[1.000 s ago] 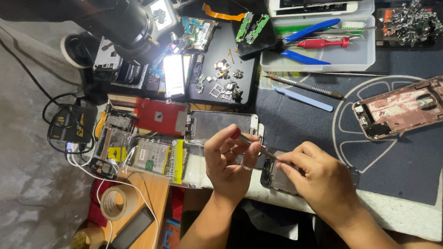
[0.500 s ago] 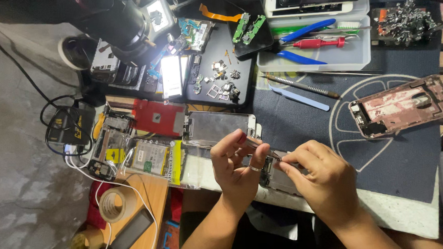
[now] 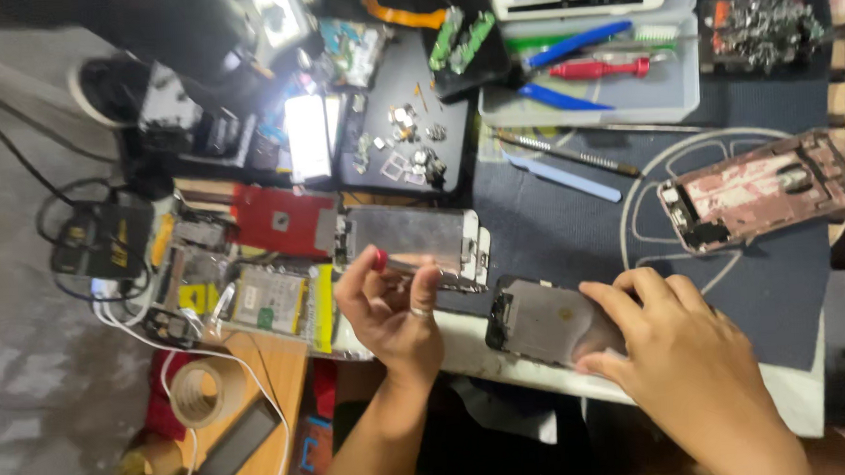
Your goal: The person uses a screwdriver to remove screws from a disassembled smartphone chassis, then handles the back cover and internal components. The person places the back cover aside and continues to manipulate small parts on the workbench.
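Your right grip [image 3: 669, 336] lies flat, fingers spread, pressing the dark phone panel [image 3: 540, 320] at the table [image 3: 781, 398] edge, 6 o'clock. Your left grip [image 3: 392, 301] pinches a red-tipped tool [image 3: 382, 259] at 9 o'clock of the panel.

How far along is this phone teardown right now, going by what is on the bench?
Done, by the look of it: a phone housing lies opened at the right, and small loose parts sit on the dark tray. In hand: the right hand presses on a screen panel at the mat's edge, while the left hand holds a red-tipped tool. Left: hard to judge; several boards and panels lie separate.
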